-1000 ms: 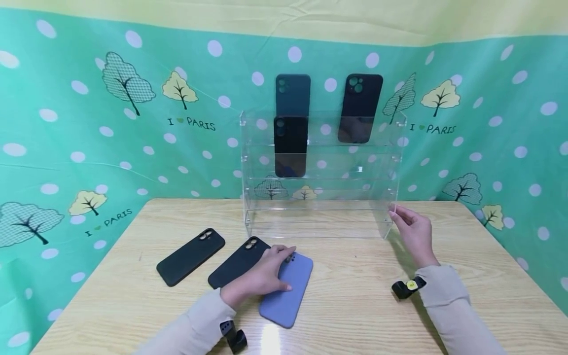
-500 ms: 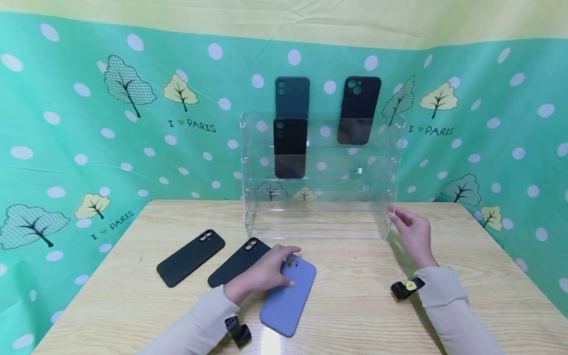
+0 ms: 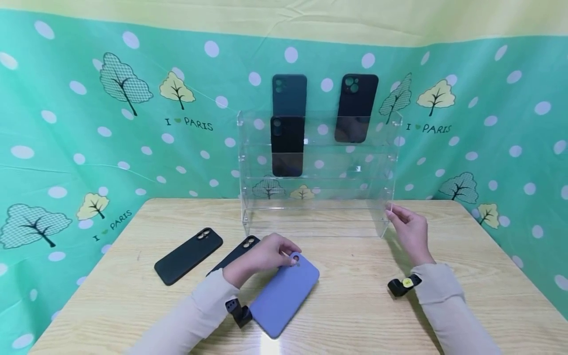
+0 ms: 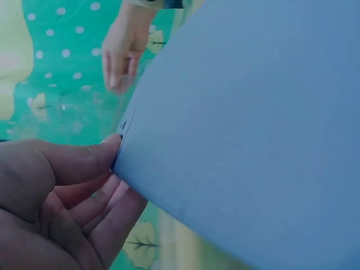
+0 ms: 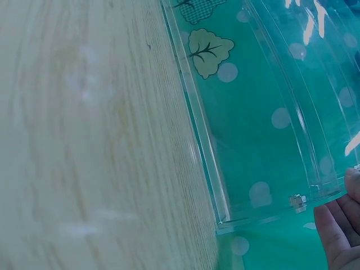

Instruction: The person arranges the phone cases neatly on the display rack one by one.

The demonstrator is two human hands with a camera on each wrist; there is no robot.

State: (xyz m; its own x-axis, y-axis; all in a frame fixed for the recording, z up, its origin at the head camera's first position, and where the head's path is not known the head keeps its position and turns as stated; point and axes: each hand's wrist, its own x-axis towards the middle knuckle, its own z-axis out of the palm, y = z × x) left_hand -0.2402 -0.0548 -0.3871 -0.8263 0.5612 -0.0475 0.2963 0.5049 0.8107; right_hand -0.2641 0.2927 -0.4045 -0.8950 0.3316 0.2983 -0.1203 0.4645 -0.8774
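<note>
Pinching the blue case [image 3: 286, 298] by its camera end between thumb and fingers of the left hand [image 3: 268, 254], holding it aslant over the worktop [image 3: 350, 305] before the clear rack [image 3: 310, 229], partly hiding a black case [image 3: 232, 255]. Pinching the rack's right side edge likewise with the right hand [image 3: 409, 231].

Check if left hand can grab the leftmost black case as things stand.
Probably not: the left hand pinches the blue case. Nothing lies on the leftmost black case, so freeing the hand likely suffices.

Head view facing forward and down, wrist views close, rack [image 3: 333, 167] shared
</note>
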